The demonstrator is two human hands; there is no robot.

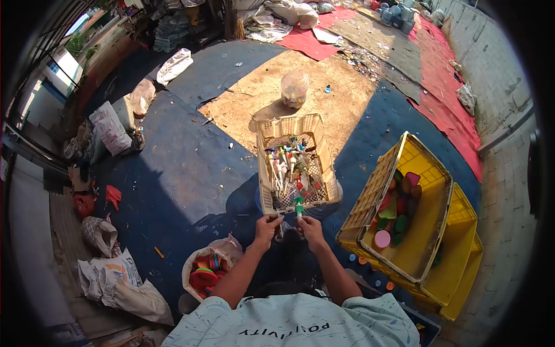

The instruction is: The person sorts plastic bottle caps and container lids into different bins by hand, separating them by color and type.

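My right hand (313, 231) is closed round a green-topped pump dispenser head (299, 206), whose white lower part runs down to my fingers. To its left, my left hand (267, 229) is pinched shut; what sits between its fingertips is too small to make out. Both hands are at the near edge of a cream plastic crate (267, 204). Inside the crate lies a heap of pump dispenser heads (283, 168), mostly white, with some green, blue and red parts.
Beyond the crate stands a clear plastic jar (295, 87) with small coloured pieces. Yellow crates (433, 248) at right hold coloured lids (393, 222). A sack (196, 260) of red and orange plastic pieces stands at left, with more sacks (124, 283) along the wall.
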